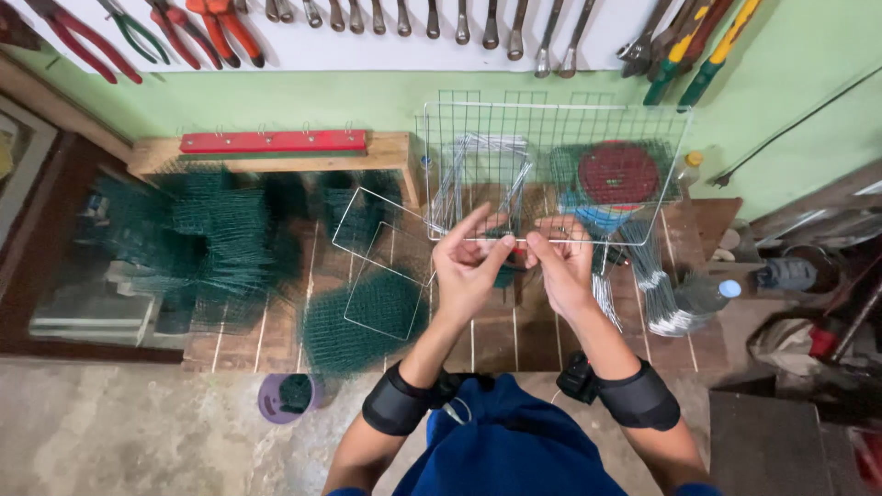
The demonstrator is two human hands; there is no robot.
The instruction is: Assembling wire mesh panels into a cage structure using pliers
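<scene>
The wire mesh panel (560, 165), a bare silvery grid, stands tilted up over the far right part of the wooden counter (496, 340), its near edge pinched between both hands at about the middle of the view. Behind and through it show a stack of bent wire frames (478, 179) and a red disc (617, 173) lying on green mesh; to the left sit heaps of dark green mesh (207, 243), with two more green-covered square frames (372, 308) nearer the person, and a loose bundle of wire (657, 294) lies to the right. A purple cup (287, 397) stands on the floor at the near left. To work this edge well, I judge the panel should be kept steady and level, both grips close together on the same wire (so it does not twist), with fingertips clear of cut ends. The left hand (467, 266) is half closed, thumb and forefinger nipping the bottom wire and a small dark green piece (503, 274) beneath it. The right hand (562, 262) is likewise curled, its thumb and first fingers pinching the same wire just beside the left; what, if anything, it holds besides is too small to tell.
</scene>
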